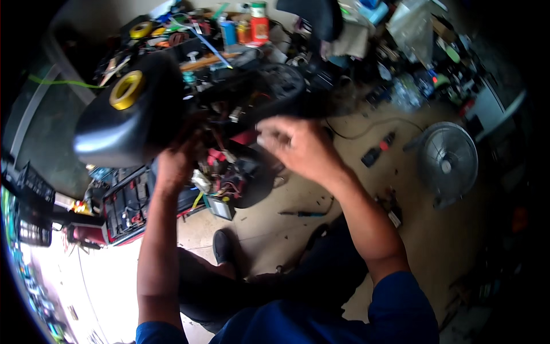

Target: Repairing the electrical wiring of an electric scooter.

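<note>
Pale tiled floor (361, 189) below and right of the hands, with scattered debris; dense workshop clutter beyond them.

Left hand (176, 160): fingers blurred and partly in shadow, at the near side of a wiring bundle (229, 186); cannot tell whether it grips anything. Right hand (298, 144): fingers loosely bent, raised on the bundle's other side; nothing clearly held, contact unclear through the blur.

Wiring bundle lies between the two hands, slightly nearer the wearer: thin coloured leads, a pinkish-red piece (216, 156), a white connector (200, 181) just right of the left wrist. Glossy black plastic shell (114, 140) beyond and left of the left hand, a yellow tape roll (126, 90) on top of it.

Left of the left forearm: a case with black compartments (129, 206). Nearer the wearer than the right hand: a slim teal-handled tool (306, 214) on the floor. Right of that hand: a black-and-red tool (378, 150); farther right, a round caged fan (450, 157). Well beyond both hands: a red container with a green lid (259, 28).
</note>
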`<state>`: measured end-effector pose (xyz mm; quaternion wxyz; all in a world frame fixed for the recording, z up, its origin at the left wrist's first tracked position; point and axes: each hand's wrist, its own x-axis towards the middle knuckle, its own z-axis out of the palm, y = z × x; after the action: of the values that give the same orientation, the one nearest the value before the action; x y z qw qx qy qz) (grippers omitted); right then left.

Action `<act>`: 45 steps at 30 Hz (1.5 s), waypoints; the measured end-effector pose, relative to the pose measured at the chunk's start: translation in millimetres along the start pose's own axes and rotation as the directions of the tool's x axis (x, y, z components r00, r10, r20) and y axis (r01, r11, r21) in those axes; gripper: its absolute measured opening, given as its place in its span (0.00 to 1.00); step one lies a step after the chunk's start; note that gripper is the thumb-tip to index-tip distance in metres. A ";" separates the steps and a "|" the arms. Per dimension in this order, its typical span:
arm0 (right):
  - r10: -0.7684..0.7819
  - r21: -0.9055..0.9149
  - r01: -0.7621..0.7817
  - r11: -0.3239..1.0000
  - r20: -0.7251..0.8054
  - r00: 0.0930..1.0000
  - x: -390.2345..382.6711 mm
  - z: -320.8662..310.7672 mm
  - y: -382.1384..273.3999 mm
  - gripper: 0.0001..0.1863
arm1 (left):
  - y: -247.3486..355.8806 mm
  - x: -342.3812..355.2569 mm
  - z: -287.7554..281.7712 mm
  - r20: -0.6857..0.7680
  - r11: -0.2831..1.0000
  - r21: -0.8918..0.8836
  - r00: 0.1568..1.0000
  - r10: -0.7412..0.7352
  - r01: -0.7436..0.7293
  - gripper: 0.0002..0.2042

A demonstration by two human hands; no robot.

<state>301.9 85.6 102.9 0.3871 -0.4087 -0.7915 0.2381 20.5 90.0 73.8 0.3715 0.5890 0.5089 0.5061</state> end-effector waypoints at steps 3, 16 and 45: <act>0.101 0.192 -0.053 0.980 -0.248 0.963 -26.3 -63.9 5.9 0.13 | -7.7 6.3 -10.6 0.028 0.984 0.161 0.997 0.068 -0.072 0.21; 0.920 -0.041 -0.998 0.057 -0.387 0.068 -519.2 22.4 276.9 0.19 | -38.4 33.4 -41.3 0.071 0.960 0.251 0.992 0.108 -0.122 0.24; 0.806 0.131 -0.989 -0.063 -0.577 -0.128 -452.2 25.9 389.7 0.11 | -23.3 27.2 -41.5 0.002 0.990 0.124 0.998 0.068 -0.068 0.17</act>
<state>626.8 -76.5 -371.6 0.2056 -0.9491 -0.1583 0.1786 -26.0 118.1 66.2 0.3160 0.6274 0.5195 0.4865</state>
